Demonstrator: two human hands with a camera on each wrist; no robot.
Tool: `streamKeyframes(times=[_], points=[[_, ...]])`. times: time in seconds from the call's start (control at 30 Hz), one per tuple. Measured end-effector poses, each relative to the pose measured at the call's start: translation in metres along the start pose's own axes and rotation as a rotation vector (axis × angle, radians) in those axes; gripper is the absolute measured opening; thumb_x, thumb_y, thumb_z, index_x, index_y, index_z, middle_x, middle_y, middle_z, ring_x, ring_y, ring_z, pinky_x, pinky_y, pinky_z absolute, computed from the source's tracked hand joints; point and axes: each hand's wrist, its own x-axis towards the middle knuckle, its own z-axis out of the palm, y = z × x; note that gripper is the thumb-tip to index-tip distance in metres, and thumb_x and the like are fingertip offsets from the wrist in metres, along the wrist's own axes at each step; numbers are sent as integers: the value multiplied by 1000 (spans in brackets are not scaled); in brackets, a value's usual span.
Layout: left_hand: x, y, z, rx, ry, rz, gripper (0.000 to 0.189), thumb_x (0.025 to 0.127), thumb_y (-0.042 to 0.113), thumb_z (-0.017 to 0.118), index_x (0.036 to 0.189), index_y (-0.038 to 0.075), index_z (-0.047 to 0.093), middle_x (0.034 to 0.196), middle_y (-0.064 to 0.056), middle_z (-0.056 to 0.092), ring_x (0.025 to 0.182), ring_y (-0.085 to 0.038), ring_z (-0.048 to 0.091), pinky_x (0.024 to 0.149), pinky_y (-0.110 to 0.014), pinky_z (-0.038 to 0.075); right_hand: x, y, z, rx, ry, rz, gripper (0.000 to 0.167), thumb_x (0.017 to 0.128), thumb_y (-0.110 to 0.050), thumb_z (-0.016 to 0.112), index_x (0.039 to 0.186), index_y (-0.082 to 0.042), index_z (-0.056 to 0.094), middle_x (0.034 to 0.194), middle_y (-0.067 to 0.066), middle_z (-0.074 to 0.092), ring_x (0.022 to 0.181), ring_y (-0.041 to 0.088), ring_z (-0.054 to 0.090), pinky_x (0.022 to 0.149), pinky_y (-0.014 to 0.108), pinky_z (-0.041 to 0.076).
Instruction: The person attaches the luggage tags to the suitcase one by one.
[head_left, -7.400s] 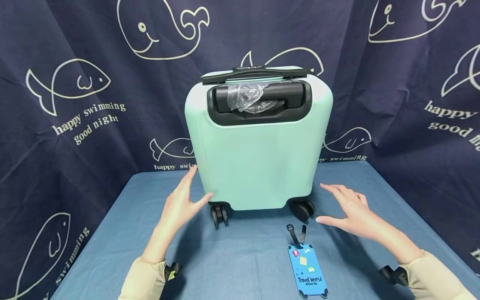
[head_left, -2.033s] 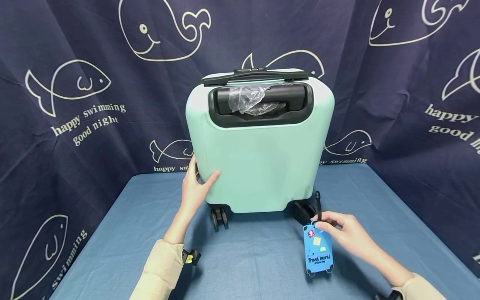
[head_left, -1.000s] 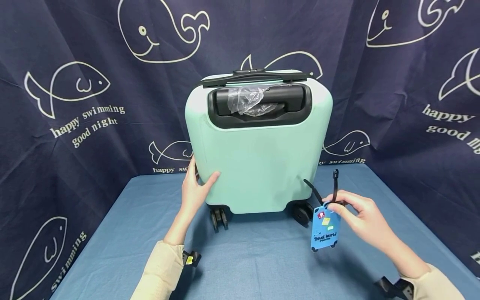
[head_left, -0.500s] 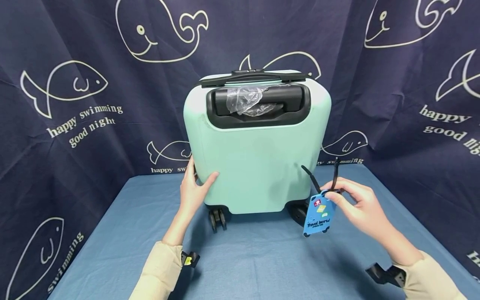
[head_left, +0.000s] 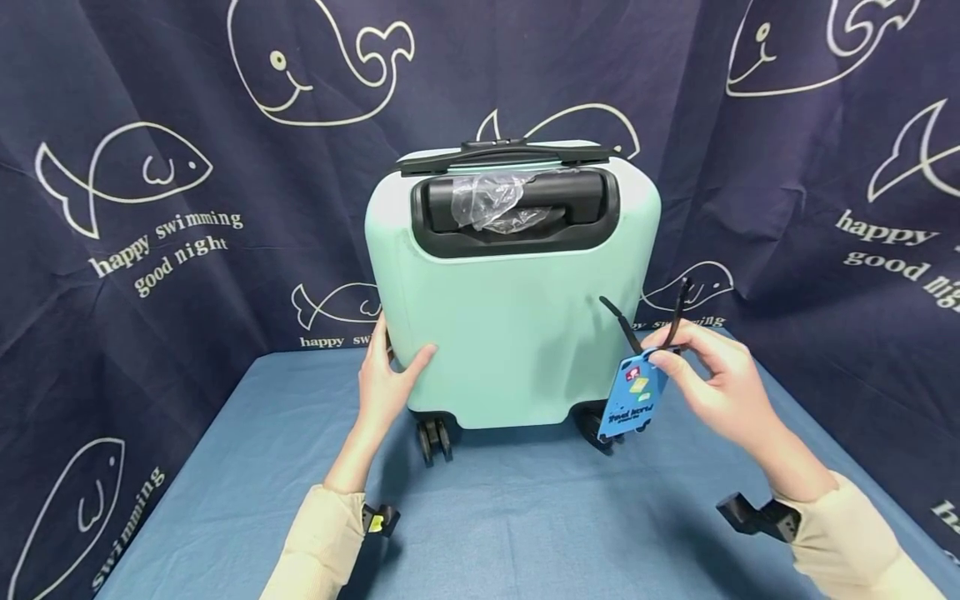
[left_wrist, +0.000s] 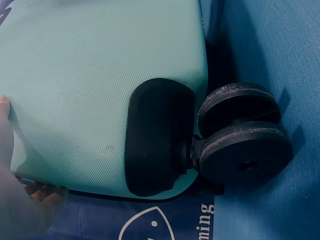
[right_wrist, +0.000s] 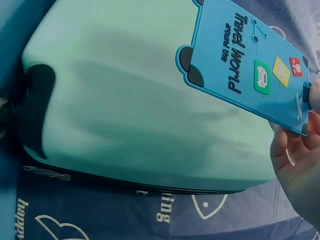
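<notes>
A mint-green suitcase (head_left: 510,333) stands upright on its wheels, a black telescopic handle (head_left: 525,196) recessed in its near face. My left hand (head_left: 384,379) holds its lower left side, thumb on the near face and fingers round the edge. In the left wrist view, the fingertips (left_wrist: 47,195) lie along that edge, near a black double wheel (left_wrist: 245,150). My right hand (head_left: 712,375) pinches the top of a blue luggage tag (head_left: 632,398) by the suitcase's lower right corner. The tag tilts down to the left, and both ends of its black strap (head_left: 621,323) stick up loose.
Clear plastic wrap (head_left: 491,200) covers part of the handle. A black carry handle (head_left: 510,157) runs along the suitcase's top. Blue cloth (head_left: 480,517) covers the table, and a navy curtain (head_left: 300,225) with fish and whale drawings encloses the back and sides.
My left hand has come onto the suitcase's side. My right hand has picked the luggage tag up off the table and raised it, lately tilting its lower end left. The suitcase stays in place.
</notes>
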Motion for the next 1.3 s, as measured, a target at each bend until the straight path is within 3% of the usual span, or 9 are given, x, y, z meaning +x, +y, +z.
streamKeyframes(times=[0.23,0.53,0.93,1.3], points=[[0,1,-1,-3,1,2,82,82,46,68,147,37,20,148,2,38,130,-21,44,101,-45,42,15,-7,-2,-6,11,-32,14,86,-6,66,86,8,64,91,-9,65,86,1,59,83,12,45],[0,1,-1,-2,5,2,82,82,46,69,148,35,20,148,1,38,130,-21,44,101,-44,42,30,-14,-1,5,17,-35,18,89,-9,62,85,9,62,85,-6,64,76,1,55,71,9,45],[-2,3,-1,-10,2,0,83,81,48,68,147,37,20,149,2,36,131,-21,44,101,-44,42,51,-14,-4,38,31,-40,6,79,8,68,83,10,64,87,-11,66,71,3,56,65,9,45],[-2,4,-1,8,6,-8,84,81,47,69,148,32,21,148,0,38,130,-20,44,101,-41,43,68,-16,-9,61,37,58,12,73,19,66,81,11,64,87,-8,69,63,4,59,61,11,45]])
